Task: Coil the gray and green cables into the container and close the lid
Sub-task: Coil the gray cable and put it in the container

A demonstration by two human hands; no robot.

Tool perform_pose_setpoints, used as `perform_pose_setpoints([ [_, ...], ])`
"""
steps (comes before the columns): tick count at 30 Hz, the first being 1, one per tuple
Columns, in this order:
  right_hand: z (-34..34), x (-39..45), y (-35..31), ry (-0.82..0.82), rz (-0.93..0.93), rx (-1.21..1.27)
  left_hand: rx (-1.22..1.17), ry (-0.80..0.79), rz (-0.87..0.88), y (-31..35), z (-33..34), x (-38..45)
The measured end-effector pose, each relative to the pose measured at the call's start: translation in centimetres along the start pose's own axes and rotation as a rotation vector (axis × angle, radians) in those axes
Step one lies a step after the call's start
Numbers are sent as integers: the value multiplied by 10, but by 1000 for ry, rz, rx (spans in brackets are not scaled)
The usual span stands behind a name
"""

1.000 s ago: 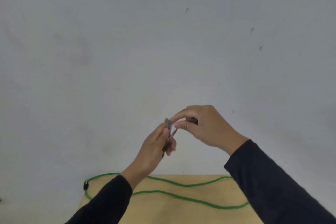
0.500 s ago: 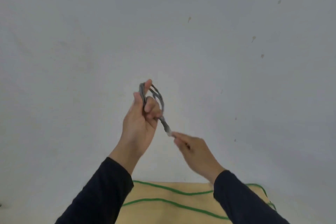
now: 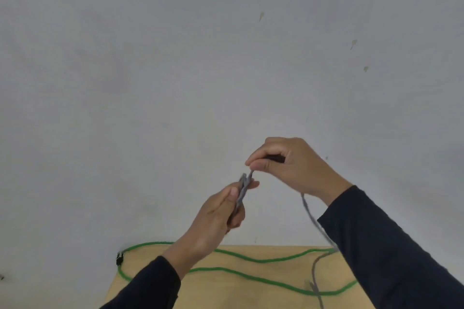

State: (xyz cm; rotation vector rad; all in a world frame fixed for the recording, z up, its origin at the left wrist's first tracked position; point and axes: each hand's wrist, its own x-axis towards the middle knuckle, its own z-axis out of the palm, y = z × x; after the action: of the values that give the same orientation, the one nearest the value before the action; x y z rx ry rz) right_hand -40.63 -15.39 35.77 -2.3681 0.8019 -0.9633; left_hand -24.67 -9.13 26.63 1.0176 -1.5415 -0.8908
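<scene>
Nearest, a light wooden table point(image 3: 251, 291) lies at the bottom edge, flat and matt. The green cable point(image 3: 251, 275) snakes across it in loose curves, round and slightly fuzzy like a braided cord, with a small black plug point(image 3: 120, 259) hanging off the left corner. It is untouched so far. The free tail of the gray cable point(image 3: 316, 228) crosses the green one on the table and rises to the hands, thin and limp.

Above the table, the left hand point(image 3: 216, 221) is closed around a small bundle of gray loops, thumb pressing them flat against the fingers. The right hand point(image 3: 291, 165) pinches the gray strand between thumb and forefinger, just beside the left thumb, with something dark tucked in its palm; what it is cannot be told.

To coil well, the right hand should feed each turn at the same loop size, letting the slack slide through the pinch without twisting, while the left keeps firm pressure so that no loop springs free. The tail could snag on the green cable as it lifts.

Behind all is a plain gray wall point(image 3: 175, 70), lightly marked. No container or lid is in view.
</scene>
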Motion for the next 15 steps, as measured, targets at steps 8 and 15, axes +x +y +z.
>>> perform_pose_setpoints([
  [8,15,1,24,217,127,323,-676,-51,78,33,2,9],
  [15,77,-29,39,14,138,43,-756,278,114,56,-36,46],
])
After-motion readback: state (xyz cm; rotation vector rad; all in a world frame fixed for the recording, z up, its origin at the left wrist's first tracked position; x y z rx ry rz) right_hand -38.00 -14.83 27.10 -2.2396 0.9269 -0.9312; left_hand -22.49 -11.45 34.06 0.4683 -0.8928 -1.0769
